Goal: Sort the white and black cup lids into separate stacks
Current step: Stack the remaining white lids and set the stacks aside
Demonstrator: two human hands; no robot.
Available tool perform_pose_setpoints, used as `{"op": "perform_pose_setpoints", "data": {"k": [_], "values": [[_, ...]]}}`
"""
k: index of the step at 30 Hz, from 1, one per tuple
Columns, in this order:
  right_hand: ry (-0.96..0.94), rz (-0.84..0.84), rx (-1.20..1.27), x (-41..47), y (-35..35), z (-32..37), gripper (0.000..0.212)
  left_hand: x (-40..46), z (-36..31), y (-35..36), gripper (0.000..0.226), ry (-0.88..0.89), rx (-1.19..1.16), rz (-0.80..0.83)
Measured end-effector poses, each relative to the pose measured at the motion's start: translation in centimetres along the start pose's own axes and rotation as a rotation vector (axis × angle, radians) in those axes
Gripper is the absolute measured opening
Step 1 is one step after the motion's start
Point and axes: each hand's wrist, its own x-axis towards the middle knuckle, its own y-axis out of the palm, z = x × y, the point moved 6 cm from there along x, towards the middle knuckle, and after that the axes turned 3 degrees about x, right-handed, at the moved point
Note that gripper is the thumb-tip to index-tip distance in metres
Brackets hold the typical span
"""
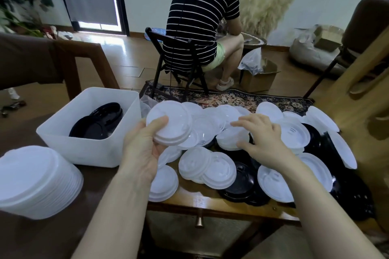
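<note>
The desk (pixel 189 200) carries a mixed lid pile (pixel 263 153) reaching its right edge; black lids lie mostly buried. The white stack (pixel 35 181) is cut off left. The bin (pixel 84 145) half-hides black lids (pixel 99 122). The left hand (pixel 143 149) grips several white lids (pixel 170 124); the right hand (pixel 263 139) rests spread on the pile.

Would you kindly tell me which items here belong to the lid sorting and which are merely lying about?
Part of the job:
left hand holding white lids
right hand
mixed lid pile
white stack
white bin with black lids

Lying about:
cardboard box
rug
folding chair
</note>
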Motion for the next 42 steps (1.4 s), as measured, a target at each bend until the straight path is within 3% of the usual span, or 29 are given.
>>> {"op": "perform_pose_setpoints", "data": {"k": [5,8,10,12,15,18,22,26,34,38,42], "values": [[-0.021,0.045,-0.105,0.2,-0.1,-0.5,0.016,0.5,1.5,0.6,0.016,-0.078,0.089,0.085],[-0.038,-0.056,0.050,-0.4,-1.4,-1.1,0.024,0.5,2.0,1.2,0.017,-0.110,0.100,0.120],[0.019,-0.151,0.347,-1.0,-2.8,-1.4,0.016,0.4,2.2,1.7,0.019,-0.102,0.091,0.139],[0.134,-0.226,0.806,-1.7,-3.6,-1.4,0.004,0.2,2.5,2.3,0.020,-0.089,0.073,0.146],[0.305,-0.147,1.447,-2.0,-2.4,-0.3,0.022,-0.6,3.3,3.2,0.020,-0.103,0.002,0.167],[0.423,-0.020,1.690,-2.0,-0.8,1.3,0.034,-1.4,4.1,4.3,0.018,-0.127,-0.030,0.208],[0.474,-0.059,1.680,-2.3,0.2,2.1,0.025,-2.2,4.6,5.6,0.027,-0.131,-0.101,0.295],[0.408,-0.199,1.366,-2.5,-0.6,1.9,0.022,-2.5,4.8,5.6,0.029,-0.134,-0.096,0.324],[0.252,-0.249,1.125,-2.5,-1.7,2.6,0.022,-2.7,4.9,5.6,0.034,-0.160,0.027,0.416],[0.305,-0.313,1.191,-2.4,-1.6,1.9,0.022,-2.6,4.8,5.7,0.026,-0.150,-0.033,0.415],[0.436,-0.317,1.396,-2.3,-1.2,0.7,0.023,-2.5,4.6,5.9,0.046,-0.141,-0.140,0.413]]}}
